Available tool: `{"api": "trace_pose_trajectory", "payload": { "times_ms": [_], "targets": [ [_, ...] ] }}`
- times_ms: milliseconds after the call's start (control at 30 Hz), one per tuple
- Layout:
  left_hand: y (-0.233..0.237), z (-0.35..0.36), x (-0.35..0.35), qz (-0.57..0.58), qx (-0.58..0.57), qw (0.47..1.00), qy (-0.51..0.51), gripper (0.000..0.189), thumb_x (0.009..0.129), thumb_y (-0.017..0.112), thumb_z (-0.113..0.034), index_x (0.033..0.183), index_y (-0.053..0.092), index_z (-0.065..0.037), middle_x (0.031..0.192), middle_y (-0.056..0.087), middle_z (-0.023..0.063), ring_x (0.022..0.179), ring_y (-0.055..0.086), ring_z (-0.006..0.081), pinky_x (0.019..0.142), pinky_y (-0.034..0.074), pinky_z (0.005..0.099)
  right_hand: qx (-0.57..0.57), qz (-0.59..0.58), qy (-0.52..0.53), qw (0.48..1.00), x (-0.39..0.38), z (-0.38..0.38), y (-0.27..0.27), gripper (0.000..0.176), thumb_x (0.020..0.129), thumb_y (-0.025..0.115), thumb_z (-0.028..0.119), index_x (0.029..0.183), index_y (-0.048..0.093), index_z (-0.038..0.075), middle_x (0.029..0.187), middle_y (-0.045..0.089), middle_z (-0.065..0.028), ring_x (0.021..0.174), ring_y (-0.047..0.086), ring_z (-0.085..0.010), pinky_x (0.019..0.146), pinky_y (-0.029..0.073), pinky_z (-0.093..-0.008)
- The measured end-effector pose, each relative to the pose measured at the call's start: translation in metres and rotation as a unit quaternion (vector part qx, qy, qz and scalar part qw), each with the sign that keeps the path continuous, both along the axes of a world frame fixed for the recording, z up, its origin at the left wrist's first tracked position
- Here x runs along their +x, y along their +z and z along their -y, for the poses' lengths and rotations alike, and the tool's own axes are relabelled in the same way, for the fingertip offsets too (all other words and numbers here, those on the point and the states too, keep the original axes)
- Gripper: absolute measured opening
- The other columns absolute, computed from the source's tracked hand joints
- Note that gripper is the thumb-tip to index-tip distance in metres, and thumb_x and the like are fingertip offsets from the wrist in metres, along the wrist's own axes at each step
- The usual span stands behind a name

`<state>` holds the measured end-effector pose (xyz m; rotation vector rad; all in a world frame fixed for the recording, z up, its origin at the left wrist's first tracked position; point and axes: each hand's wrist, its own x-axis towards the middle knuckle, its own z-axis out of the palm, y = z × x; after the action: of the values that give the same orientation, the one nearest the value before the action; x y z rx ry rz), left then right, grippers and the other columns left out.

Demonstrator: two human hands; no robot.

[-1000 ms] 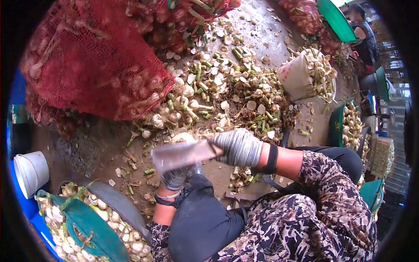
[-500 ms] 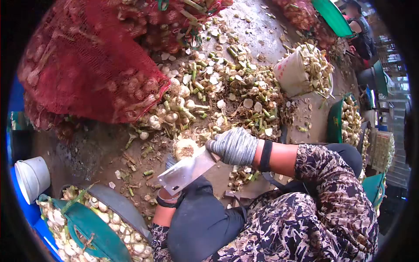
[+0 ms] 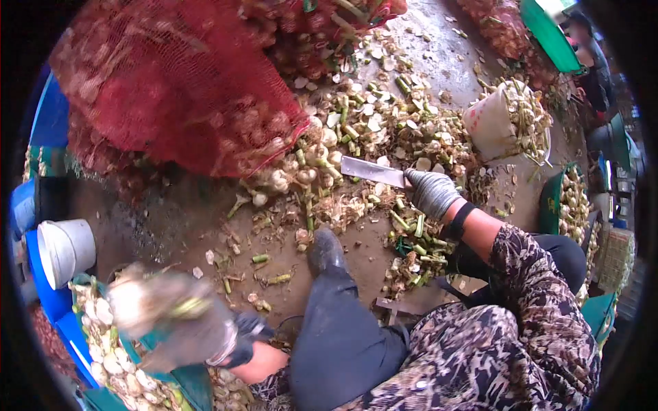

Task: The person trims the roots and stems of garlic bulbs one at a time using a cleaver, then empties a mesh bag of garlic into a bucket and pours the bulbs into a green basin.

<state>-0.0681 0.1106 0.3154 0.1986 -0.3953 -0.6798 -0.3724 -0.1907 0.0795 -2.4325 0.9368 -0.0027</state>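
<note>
This looks like a rough garlic-trimming workshop: a bulging red mesh sack (image 3: 178, 82) fills the concrete-like floor's (image 3: 164, 229) far left corner, with loose garlic bulbs (image 3: 277, 181) beside it and cut stems (image 3: 349, 131) strewn mid-floor. A heaped bucket (image 3: 488, 131) and green tub (image 3: 550, 205) stand toward the right edge, another person (image 3: 600, 79) beyond.

At left, a white bucket (image 3: 66, 252) sits just beside a blue object (image 3: 51, 300) (its shape partly hidden); at upper right, a tilted green basin (image 3: 550, 35) shows near another person (image 3: 595, 72).
</note>
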Motion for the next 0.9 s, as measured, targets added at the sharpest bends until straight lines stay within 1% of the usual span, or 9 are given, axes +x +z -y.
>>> {"api": "trace_pose_trajectory", "payload": {
  "times_ms": [167, 200, 233, 333, 433, 500, 600, 767, 900],
  "targets": [
    [-0.002, -0.039, 0.036, 0.109, 0.134, 0.976, 0.130, 0.058, 0.081, 0.065, -0.025, 0.133, 0.046, -0.007, 0.113, 0.059, 0.0067, 0.095, 0.057, 0.0193, 0.088, 0.044, 0.0394, 0.056, -0.036, -0.017, 0.998, 0.023, -0.033, 0.025, 0.013, 0.084, 0.058, 0.015, 0.095, 0.061, 0.010, 0.073, 0.063, -0.0176, 0.069, 0.064, -0.0358, 0.060, 0.048, -0.0436],
    [-0.014, -0.010, 0.036, 0.147, 0.294, 0.925, 0.191, 0.050, 0.082, 0.064, -0.024, 0.128, 0.051, -0.007, 0.110, 0.061, 0.0072, 0.093, 0.059, 0.0204, 0.088, 0.045, 0.0403, -0.018, -0.094, 0.043, 0.995, 0.033, -0.041, 0.058, 0.014, 0.083, 0.058, 0.016, 0.095, 0.061, 0.011, 0.072, 0.063, -0.0174, 0.069, 0.064, -0.0360, 0.060, 0.048, -0.0437],
    [-0.062, -0.002, 0.054, 0.326, 0.621, 0.653, 0.285, 0.036, 0.086, 0.062, -0.023, 0.118, 0.056, -0.008, 0.104, 0.064, 0.0092, 0.090, 0.062, 0.0220, 0.086, 0.049, 0.0415, -0.013, -0.079, 0.037, 0.996, 0.035, -0.045, 0.065, 0.013, 0.082, 0.060, 0.020, 0.092, 0.061, 0.011, 0.071, 0.062, -0.0172, 0.067, 0.063, -0.0372, 0.058, 0.048, -0.0448],
    [-0.189, 0.027, 0.068, 0.013, 0.700, 0.709, 0.082, 0.038, 0.093, 0.058, -0.031, 0.118, 0.059, -0.003, 0.112, 0.065, 0.0114, 0.101, 0.062, 0.0275, 0.096, 0.045, 0.0387, 0.004, -0.107, 0.034, 0.994, 0.040, -0.049, 0.078, 0.014, 0.080, 0.061, 0.020, 0.090, 0.060, 0.011, 0.071, 0.062, -0.0170, 0.067, 0.062, -0.0382, 0.058, 0.048, -0.0458],
    [-0.288, 0.052, 0.072, 0.181, 0.730, 0.653, 0.092, 0.045, 0.091, 0.060, -0.034, 0.119, 0.059, 0.000, 0.113, 0.064, 0.0169, 0.102, 0.061, 0.0319, 0.095, 0.045, 0.0410, 0.015, -0.119, 0.044, 0.992, 0.042, -0.050, 0.081, 0.014, 0.080, 0.061, 0.019, 0.090, 0.060, 0.010, 0.073, 0.062, -0.0173, 0.069, 0.063, -0.0392, 0.061, 0.049, -0.0455],
    [-0.314, 0.069, 0.074, 0.341, 0.846, 0.406, 0.055, 0.059, 0.081, 0.068, -0.042, 0.122, 0.058, 0.000, 0.126, 0.059, 0.0218, 0.115, 0.056, 0.0346, 0.096, 0.046, 0.0413, 0.029, -0.094, 0.046, 0.994, 0.047, -0.052, 0.078, 0.016, 0.079, 0.062, 0.020, 0.092, 0.061, 0.011, 0.074, 0.063, -0.0171, 0.071, 0.064, -0.0392, 0.062, 0.050, -0.0454],
    [-0.319, 0.074, 0.075, 0.382, 0.860, 0.333, 0.067, 0.066, 0.076, 0.069, -0.050, 0.118, 0.060, 0.001, 0.122, 0.059, 0.0252, 0.114, 0.056, 0.0394, 0.097, 0.045, 0.0413, 0.040, -0.121, 0.067, 0.990, 0.062, -0.056, 0.082, 0.014, 0.081, 0.062, 0.023, 0.091, 0.062, 0.012, 0.072, 0.063, -0.0158, 0.069, 0.064, -0.0374, 0.061, 0.050, -0.0456],
    [-0.272, 0.043, 0.039, 0.168, 0.647, 0.742, -0.052, 0.045, 0.094, 0.057, -0.038, 0.112, 0.062, 0.004, 0.100, 0.066, 0.0117, 0.086, 0.059, 0.0188, 0.078, 0.048, 0.0364, 0.090, -0.045, 0.097, 0.990, 0.075, -0.070, 0.089, 0.015, 0.081, 0.062, 0.021, 0.093, 0.061, 0.012, 0.074, 0.063, -0.0153, 0.070, 0.064, -0.0362, 0.062, 0.050, -0.0445],
    [-0.257, 0.024, -0.016, 0.064, 0.517, 0.839, -0.159, 0.042, 0.096, 0.055, -0.035, 0.120, 0.057, 0.000, 0.103, 0.066, 0.0084, 0.086, 0.058, 0.0188, 0.084, 0.049, 0.0315, 0.127, 0.019, 0.178, 0.976, 0.106, -0.086, 0.133, 0.020, 0.077, 0.063, 0.018, 0.096, 0.059, 0.011, 0.078, 0.064, -0.0155, 0.075, 0.065, -0.0362, 0.065, 0.050, -0.0441]
  ]
}}
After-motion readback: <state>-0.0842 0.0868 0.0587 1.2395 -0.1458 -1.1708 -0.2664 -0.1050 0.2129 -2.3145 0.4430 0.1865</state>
